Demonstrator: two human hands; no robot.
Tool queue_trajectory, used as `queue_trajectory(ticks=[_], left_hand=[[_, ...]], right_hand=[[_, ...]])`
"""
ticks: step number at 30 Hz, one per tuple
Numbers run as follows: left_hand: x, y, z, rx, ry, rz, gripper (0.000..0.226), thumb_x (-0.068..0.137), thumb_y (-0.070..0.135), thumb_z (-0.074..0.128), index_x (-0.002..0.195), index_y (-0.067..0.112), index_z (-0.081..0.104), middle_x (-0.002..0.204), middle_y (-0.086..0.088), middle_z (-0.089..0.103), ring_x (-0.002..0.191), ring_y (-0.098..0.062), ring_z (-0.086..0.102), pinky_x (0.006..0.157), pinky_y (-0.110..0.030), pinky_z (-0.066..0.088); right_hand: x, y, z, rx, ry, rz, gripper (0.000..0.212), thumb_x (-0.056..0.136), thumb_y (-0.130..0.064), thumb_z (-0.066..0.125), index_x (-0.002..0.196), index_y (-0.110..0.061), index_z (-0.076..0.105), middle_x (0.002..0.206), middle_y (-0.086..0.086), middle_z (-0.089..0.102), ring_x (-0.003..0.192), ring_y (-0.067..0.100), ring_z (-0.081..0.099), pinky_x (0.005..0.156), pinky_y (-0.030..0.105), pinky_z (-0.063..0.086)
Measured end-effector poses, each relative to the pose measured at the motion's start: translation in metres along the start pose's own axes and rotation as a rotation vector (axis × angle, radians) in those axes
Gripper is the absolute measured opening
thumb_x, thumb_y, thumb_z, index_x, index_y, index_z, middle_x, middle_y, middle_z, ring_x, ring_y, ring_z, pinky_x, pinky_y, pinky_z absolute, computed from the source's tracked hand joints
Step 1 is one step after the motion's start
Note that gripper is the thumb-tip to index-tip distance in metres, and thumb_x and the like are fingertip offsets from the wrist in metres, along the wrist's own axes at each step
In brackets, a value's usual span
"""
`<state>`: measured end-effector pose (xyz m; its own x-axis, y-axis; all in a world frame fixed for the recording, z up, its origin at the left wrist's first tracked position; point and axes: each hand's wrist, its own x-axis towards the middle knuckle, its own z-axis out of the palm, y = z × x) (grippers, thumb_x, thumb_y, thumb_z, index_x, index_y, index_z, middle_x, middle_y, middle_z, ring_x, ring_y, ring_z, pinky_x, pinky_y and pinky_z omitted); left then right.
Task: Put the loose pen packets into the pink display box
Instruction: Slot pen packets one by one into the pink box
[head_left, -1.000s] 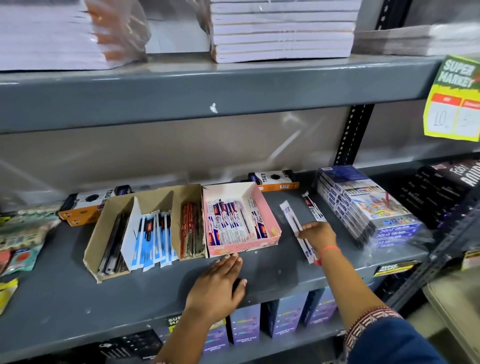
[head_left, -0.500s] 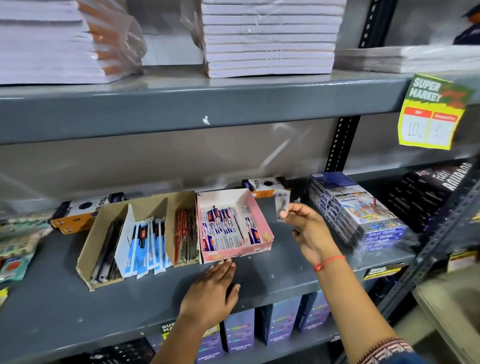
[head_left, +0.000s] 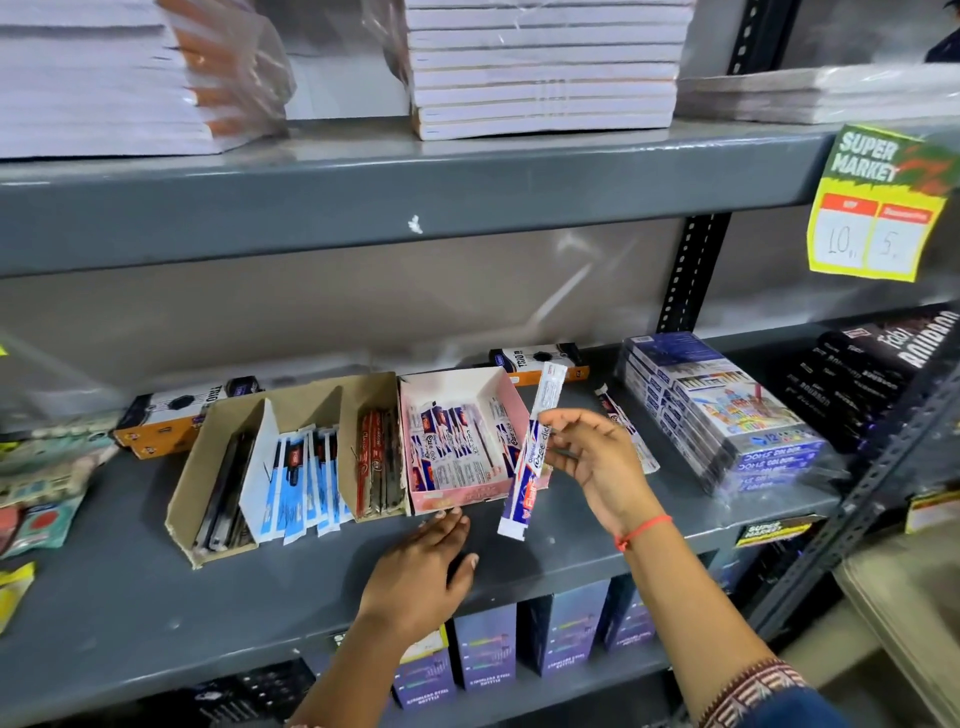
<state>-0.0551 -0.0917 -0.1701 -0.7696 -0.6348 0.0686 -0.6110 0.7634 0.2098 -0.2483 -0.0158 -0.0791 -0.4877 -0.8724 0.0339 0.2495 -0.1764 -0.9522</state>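
Beside the pink display box (head_left: 498, 395), right hand (head_left: 597, 457) pinches a pen packet (head_left: 530, 457), hiding another; left hand (head_left: 421, 566) lies flat.

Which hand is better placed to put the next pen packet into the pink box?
The right hand: it already holds a pen packet just beside the pink display box. The left hand lies flat on the shelf, by the box's front.

place: shop, stationery aisle
shelving: grey metal shelf (head_left: 156, 587), slotted upright (head_left: 685, 275)
price tag: yellow "SUPER MARKET" tag (head_left: 878, 208)
stock: notebook stacks (head_left: 543, 67), pen boxes (head_left: 291, 457), colour-pencil packs (head_left: 727, 410)
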Motion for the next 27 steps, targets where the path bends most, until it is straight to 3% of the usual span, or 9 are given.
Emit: queue_trajectory(ticks=[4,7,10,12,16,18,21,27], left_hand=[[-0.008,-0.011,0.0,-0.052,0.049,-0.039,0.084,0.071,0.061,0.0,0.139,0.026,0.035,0.147,0.01,0.03,0.134,-0.008,0.026,0.105,-0.023,0.024],[-0.008,-0.01,-0.001,-0.036,0.09,-0.035,0.073,0.078,0.057,0.012,0.132,0.023,0.048,0.139,0.009,0.041,0.128,-0.01,0.039,0.1,-0.025,0.031],[-0.01,-0.009,-0.004,-0.037,0.053,-0.049,0.057,0.082,0.05,0.027,0.116,0.021,0.063,0.125,0.009,0.057,0.112,-0.01,0.055,0.088,-0.024,0.043],[-0.011,-0.009,-0.005,-0.065,0.034,-0.043,0.05,0.082,0.047,0.033,0.108,0.022,0.068,0.116,0.009,0.064,0.103,-0.009,0.061,0.082,-0.021,0.046],[-0.013,-0.006,-0.012,-0.123,-0.018,-0.042,0.048,0.08,0.047,0.034,0.104,0.025,0.07,0.111,0.012,0.066,0.099,-0.004,0.062,0.077,-0.017,0.048],[-0.013,-0.005,-0.013,-0.082,0.001,-0.073,0.057,0.08,0.05,0.025,0.114,0.027,0.065,0.123,0.013,0.059,0.11,-0.004,0.056,0.083,-0.018,0.045],[-0.011,-0.009,-0.005,-0.062,0.051,-0.035,0.081,0.072,0.058,0.002,0.138,0.027,0.037,0.145,0.014,0.029,0.134,-0.008,0.027,0.103,-0.023,0.027],[-0.01,-0.009,-0.004,-0.027,0.049,-0.051,0.09,0.065,0.06,-0.009,0.142,0.029,0.026,0.149,0.016,0.018,0.136,-0.005,0.016,0.106,-0.02,0.02]], right_hand=[[0.005,0.002,0.008,-0.018,-0.003,0.01,0.035,0.084,0.019,0.044,0.078,-0.011,0.059,0.055,-0.009,0.069,0.052,0.005,0.063,0.053,0.019,0.05],[0.01,0.001,0.013,0.026,0.026,0.025,0.045,0.082,0.022,0.046,0.093,-0.021,0.053,0.053,-0.006,0.065,0.049,0.006,0.063,0.052,0.023,0.051],[0.013,0.0,0.012,0.081,0.047,0.046,0.064,0.082,0.021,0.046,0.115,-0.035,0.044,0.065,0.002,0.06,0.051,0.009,0.063,0.05,0.023,0.054],[0.012,-0.002,0.011,0.101,0.043,0.075,0.055,0.083,0.019,0.042,0.113,-0.026,0.049,0.064,0.001,0.062,0.05,0.009,0.061,0.047,0.02,0.052],[0.009,-0.002,0.014,0.106,0.08,0.129,0.021,0.09,0.0,0.048,0.086,-0.013,0.063,0.052,-0.005,0.067,0.044,0.006,0.059,0.046,0.018,0.051],[0.011,-0.001,0.014,0.098,0.152,0.124,0.018,0.089,-0.003,0.054,0.078,-0.014,0.061,0.049,-0.005,0.064,0.041,0.007,0.055,0.043,0.016,0.047],[0.013,0.0,0.012,0.071,0.227,0.081,0.017,0.085,-0.001,0.061,0.077,-0.016,0.057,0.041,-0.008,0.06,0.035,0.0,0.051,0.038,0.012,0.038],[0.008,-0.001,0.007,0.243,0.302,0.073,0.011,0.086,-0.002,0.062,0.077,-0.009,0.06,0.046,-0.004,0.067,0.043,0.003,0.064,0.049,0.014,0.056]])
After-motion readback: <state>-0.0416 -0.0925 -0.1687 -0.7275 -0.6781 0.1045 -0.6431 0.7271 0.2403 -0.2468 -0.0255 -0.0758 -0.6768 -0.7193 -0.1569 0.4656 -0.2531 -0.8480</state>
